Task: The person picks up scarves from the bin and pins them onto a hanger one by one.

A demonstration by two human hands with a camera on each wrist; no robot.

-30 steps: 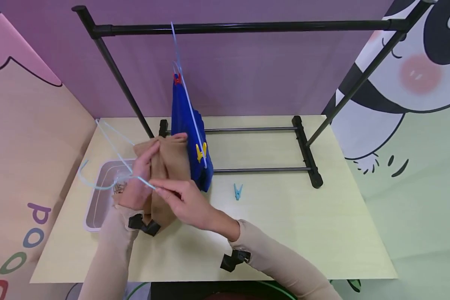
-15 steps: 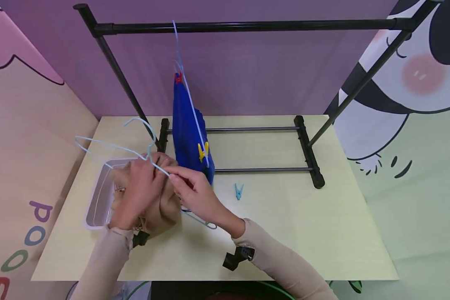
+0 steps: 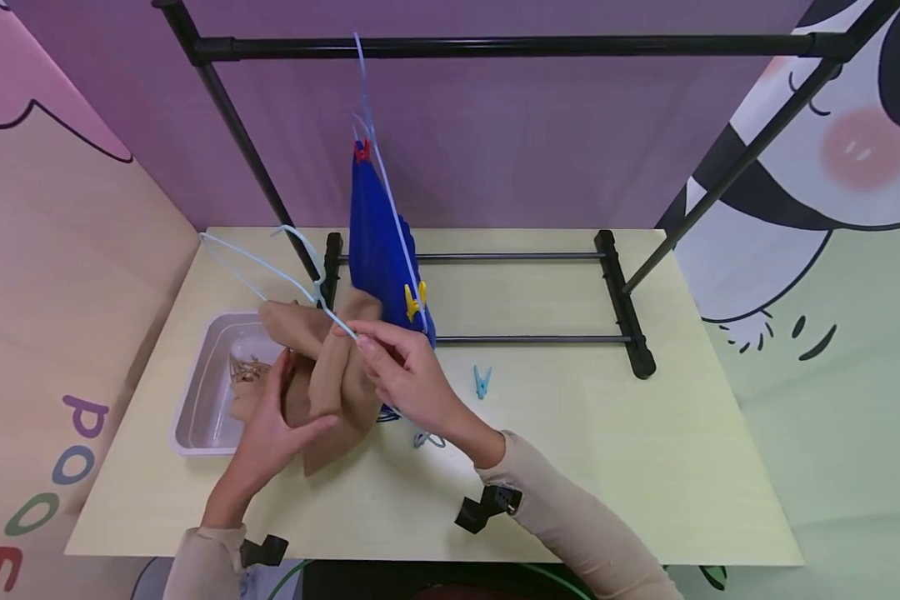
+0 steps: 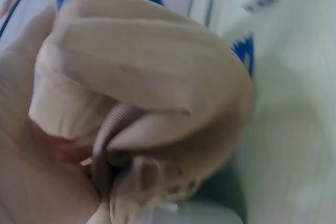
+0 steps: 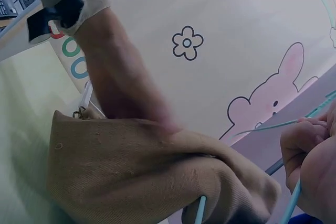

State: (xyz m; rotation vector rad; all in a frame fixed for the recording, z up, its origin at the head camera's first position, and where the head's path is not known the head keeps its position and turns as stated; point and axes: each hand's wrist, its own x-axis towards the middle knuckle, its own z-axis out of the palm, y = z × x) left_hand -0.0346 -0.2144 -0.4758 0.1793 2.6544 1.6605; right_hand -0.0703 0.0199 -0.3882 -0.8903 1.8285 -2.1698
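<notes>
My right hand (image 3: 412, 371) pinches the lower corner of a light blue clothes hanger (image 3: 266, 267), whose hook points up and to the left. Brown cloth (image 3: 337, 375), folded and bunched, hangs about the hanger; in the right wrist view a bit of blue hanger (image 5: 200, 209) pokes out of a fold. My left hand (image 3: 270, 437) lies against the cloth's left side, thumb and fingers spread wide apart. In the left wrist view the cloth (image 4: 142, 66) fills the space beside the palm. What kind of garment it is cannot be told.
A black rack's top bar (image 3: 540, 47) carries a hanger with blue cloth (image 3: 378, 237), pegged red and yellow. A lilac tub (image 3: 195, 400) stands left, with small brownish things at its right side. A blue clothes peg (image 3: 482, 382) and small grey-blue item (image 3: 429, 439) lie on the table.
My left hand has left the top of the brown cloth and moved down to its near left side. The hanger's hook has swung up and right. My right hand keeps its pinch.
</notes>
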